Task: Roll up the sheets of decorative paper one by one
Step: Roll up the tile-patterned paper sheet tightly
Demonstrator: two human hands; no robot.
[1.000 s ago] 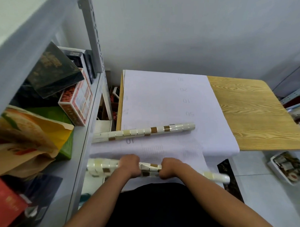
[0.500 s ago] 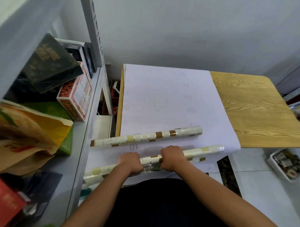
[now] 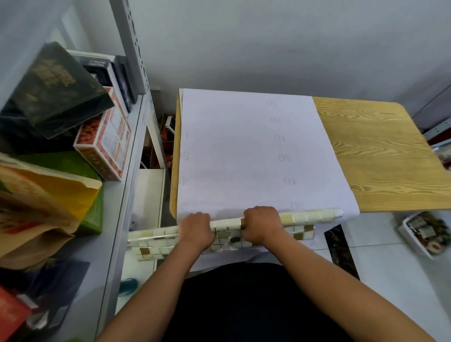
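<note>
My left hand [image 3: 195, 229] and right hand [image 3: 260, 224] both grip the mosaic-print roll [image 3: 227, 231] at the table's [image 3: 387, 160] near edge, atop the white sheet [image 3: 244, 149]. Light, springy, likely to unwind; best held near mid-length.

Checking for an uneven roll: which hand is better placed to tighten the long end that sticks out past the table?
Left hand. It grips the mosaic paper roll nearest that overhanging left end, beyond the table edge; the right hand grips nearer the middle.

White-and-gold mosaic-tile roll [image 3: 308, 216] — pale lilac sheet [image 3: 244, 149] — yellow wood-grain table [image 3: 380, 155].
</note>
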